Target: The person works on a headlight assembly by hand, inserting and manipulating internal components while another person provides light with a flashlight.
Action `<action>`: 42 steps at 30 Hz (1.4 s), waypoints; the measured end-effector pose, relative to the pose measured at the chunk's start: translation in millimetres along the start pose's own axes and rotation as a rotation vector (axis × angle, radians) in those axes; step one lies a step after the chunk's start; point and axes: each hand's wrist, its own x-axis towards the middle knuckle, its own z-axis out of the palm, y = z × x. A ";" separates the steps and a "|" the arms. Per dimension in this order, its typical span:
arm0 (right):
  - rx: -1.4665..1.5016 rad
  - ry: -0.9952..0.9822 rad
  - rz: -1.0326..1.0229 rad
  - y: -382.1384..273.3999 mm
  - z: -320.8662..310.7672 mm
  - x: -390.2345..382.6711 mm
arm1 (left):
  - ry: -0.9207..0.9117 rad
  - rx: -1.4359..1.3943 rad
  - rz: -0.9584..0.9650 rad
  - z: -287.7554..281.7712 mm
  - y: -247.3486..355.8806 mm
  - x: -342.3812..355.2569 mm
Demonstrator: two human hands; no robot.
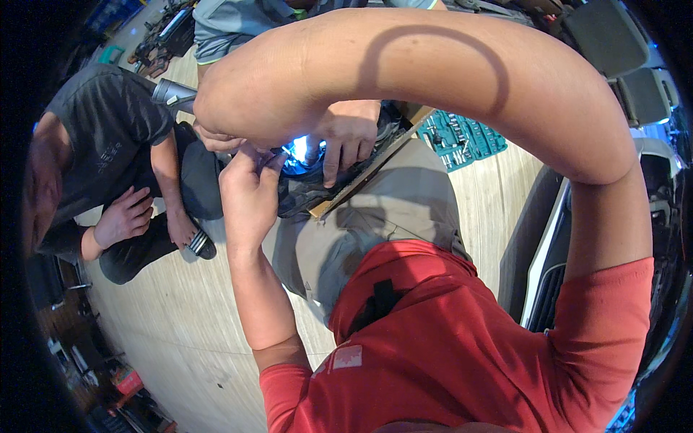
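My left hand (249,184) is raised, with its thumb and fingers pinched together at the left edge of a brightly lit, shiny opening in a dark part (294,196); what the fingertips grip is too small to make out. Bent over from the right, my right hand (238,112) has its fingers curled under and mostly hidden. A dark grey cylinder (172,94) juts out on its far left; whether I hold it is hidden. Another person's hand (351,133) rests on the dark part from the far side, fingers pointing down.
A person in dark clothes (108,137) squats at the left, hands near the knees. Someone in a grey top (234,25) is opposite. A flat brown-edged board (361,177) lies beside the dark part. Beyond it is a green socket set (462,141); grey chairs (613,43) stand far right.
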 end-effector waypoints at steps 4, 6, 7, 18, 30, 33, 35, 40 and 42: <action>-0.035 0.009 0.086 -5.2 -4.5 -10.3 | 0.004 0.105 0.048 6.1 1.1 5.6; -0.040 0.054 0.122 -9.9 -5.6 -15.2 | 0.055 0.103 0.092 7.2 -0.1 6.2; -0.042 0.077 0.142 -11.8 -6.6 -17.0 | 0.079 0.102 0.115 8.0 -0.2 6.7; 0.143 0.245 0.162 -46.4 -40.3 -80.0 | 0.253 0.068 0.199 -6.4 33.6 -16.6; 1.230 0.141 0.704 -65.3 143.1 -199.1 | -0.394 -0.159 -0.005 77.3 11.5 -121.8; 1.329 0.130 0.866 -76.6 154.7 -208.2 | -0.460 -0.199 -0.045 85.2 10.5 -118.4; 1.237 0.173 0.842 -75.3 143.7 -210.6 | -0.455 -0.170 0.024 86.4 14.0 -112.3; 0.677 0.299 0.641 -60.6 54.8 -182.0 | -0.306 -0.028 0.268 51.8 41.4 -58.7; 0.502 0.367 0.591 -57.7 19.5 -163.1 | -0.234 0.015 0.351 28.7 55.6 -30.8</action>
